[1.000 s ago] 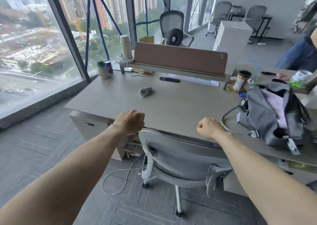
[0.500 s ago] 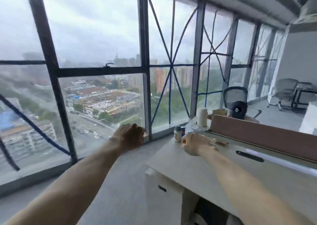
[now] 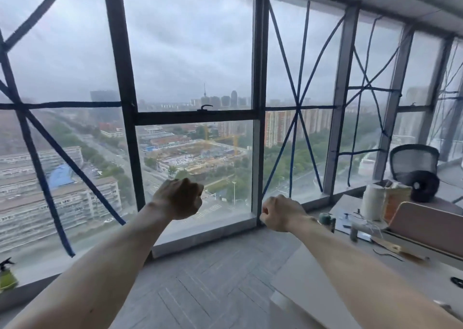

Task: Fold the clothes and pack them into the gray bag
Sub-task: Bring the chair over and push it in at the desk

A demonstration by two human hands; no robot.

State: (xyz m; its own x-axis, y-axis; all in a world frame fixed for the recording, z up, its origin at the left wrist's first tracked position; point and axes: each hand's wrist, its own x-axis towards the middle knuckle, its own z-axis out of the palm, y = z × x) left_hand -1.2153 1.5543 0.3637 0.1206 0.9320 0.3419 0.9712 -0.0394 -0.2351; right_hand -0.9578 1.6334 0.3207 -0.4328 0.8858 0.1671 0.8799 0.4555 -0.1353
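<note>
Floor-to-ceiling windows in dark metal frames (image 3: 125, 103) fill most of the view, with strips of blue tape (image 3: 297, 103) crossed in star shapes over several panes. Beyond the glass lies a hazy city: apartment blocks, a construction site with yellow cranes, roads and trees under a gray sky. Gray carpet tiles (image 3: 200, 278) in a herringbone layout cover the floor up to the sill.

Both bare forearms reach forward from the bottom corners. The left hand (image 3: 179, 198) is clenched into a fist with its back toward the camera, holding nothing, raised in front of the lower pane. The right hand (image 3: 280, 213) is clenched the same way and also grips nothing; it sits slightly lower, well apart from the left, near the base of the dark upright between two panes.

A pale gray wood-grain desk (image 3: 300, 286) runs along the right side beneath the right forearm. At its far end stands a tall spool of white twine (image 3: 373, 202), just beside an orange-brown cardboard box (image 3: 397, 198). A small green-topped jar (image 3: 327, 219) stands near the desk's window corner, and a brown rounded divider panel (image 3: 431, 228) rises along the desk's far edge. Behind these stands a black mesh-backed office chair (image 3: 414, 163) with a round black cushion (image 3: 424, 187) on it. A yellow-green spray bottle with a black trigger (image 3: 6, 276) stands on the sill at the far left edge.

The gray bag and the clothes lie outside this view, so their look and place cannot be told.
</note>
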